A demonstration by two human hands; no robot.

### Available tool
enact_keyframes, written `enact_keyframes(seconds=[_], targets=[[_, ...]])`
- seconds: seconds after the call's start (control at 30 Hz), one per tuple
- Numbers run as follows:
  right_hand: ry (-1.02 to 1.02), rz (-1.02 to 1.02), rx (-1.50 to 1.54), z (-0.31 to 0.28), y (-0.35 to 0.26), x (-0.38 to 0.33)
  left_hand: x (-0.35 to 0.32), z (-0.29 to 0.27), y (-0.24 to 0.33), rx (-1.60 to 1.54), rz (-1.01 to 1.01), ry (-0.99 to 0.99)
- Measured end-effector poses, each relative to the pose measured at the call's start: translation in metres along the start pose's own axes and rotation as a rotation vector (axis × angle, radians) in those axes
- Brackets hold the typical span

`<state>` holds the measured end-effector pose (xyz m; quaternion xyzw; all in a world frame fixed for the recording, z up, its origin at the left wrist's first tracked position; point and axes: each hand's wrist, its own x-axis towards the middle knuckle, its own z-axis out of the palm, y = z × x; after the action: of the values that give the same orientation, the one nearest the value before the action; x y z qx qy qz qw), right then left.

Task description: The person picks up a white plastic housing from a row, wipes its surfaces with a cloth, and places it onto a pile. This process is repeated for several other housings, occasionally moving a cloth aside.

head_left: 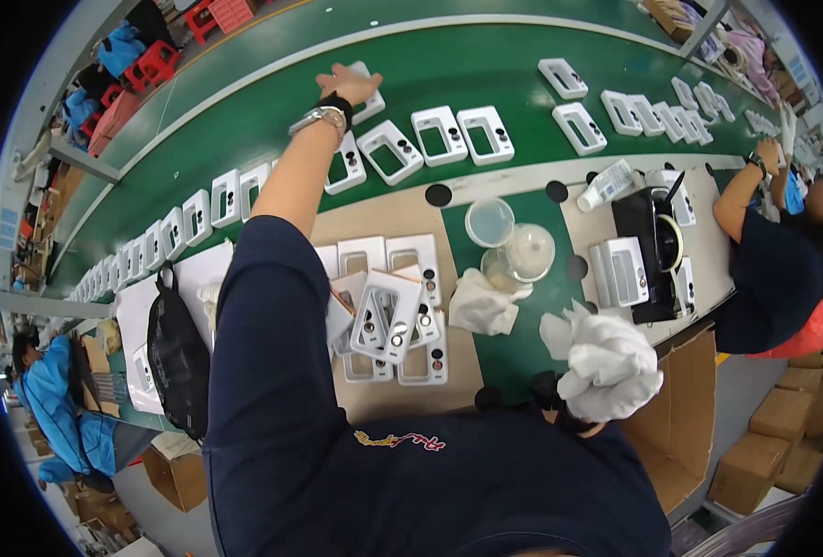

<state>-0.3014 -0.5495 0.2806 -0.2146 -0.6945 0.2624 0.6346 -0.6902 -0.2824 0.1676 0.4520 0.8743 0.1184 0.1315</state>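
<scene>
The left grip [352, 85] covers the middle of a white frame [372, 107].

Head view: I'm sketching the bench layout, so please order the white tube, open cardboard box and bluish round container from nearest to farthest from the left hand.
1. Bluish round container: to the right of the left hand.
2. White tube: farther right, past the container.
3. Open cardboard box: farthest, at the picture's lower right.

Red stools [158, 63] stand past the long green worktop [467, 70], and cardboard boxes [783, 412] crowd the grey floor [740, 397].
</scene>
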Motion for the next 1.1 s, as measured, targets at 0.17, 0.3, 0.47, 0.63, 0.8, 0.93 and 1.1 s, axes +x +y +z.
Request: enact_keyframes(seconds=[0.17, 0.3, 0.47, 0.63, 0.8, 0.93, 1.1], targets=[[0.052, 0.064, -0.129, 0.003, 0.006, -0.006, -0.010, 0.014, 0.001, -0.070, -0.011, -0.061], [0.048, 0.098, -0.188, -0.001, 0.010, -0.006, -0.086, -0.036, 0.013, 0.333, 0.354, -0.069], [-0.197, 0.043, 0.017, -0.012, 0.012, -0.006, -0.100, -0.009, -0.005, 0.513, 0.459, -0.137], [-0.273, -0.037, 0.243, -0.015, -0.001, -0.012, -0.142, -0.055, -0.003, -0.462, 0.660, 0.098], [0.220, -0.237, -0.715, -0.004, 0.000, -0.012, -0.268, -0.119, 0.010, -1.233, 0.403, -0.256], [-0.020, -0.223, -0.707, 0.063, -0.021, 0.019, -0.346, -0.141, -0.015, -1.260, 0.299, -0.421], [-0.422, -0.081, -0.173, 0.135, -0.027, 0.039, -0.382, -0.115, -0.040, -0.834, 0.765, 0.078]])
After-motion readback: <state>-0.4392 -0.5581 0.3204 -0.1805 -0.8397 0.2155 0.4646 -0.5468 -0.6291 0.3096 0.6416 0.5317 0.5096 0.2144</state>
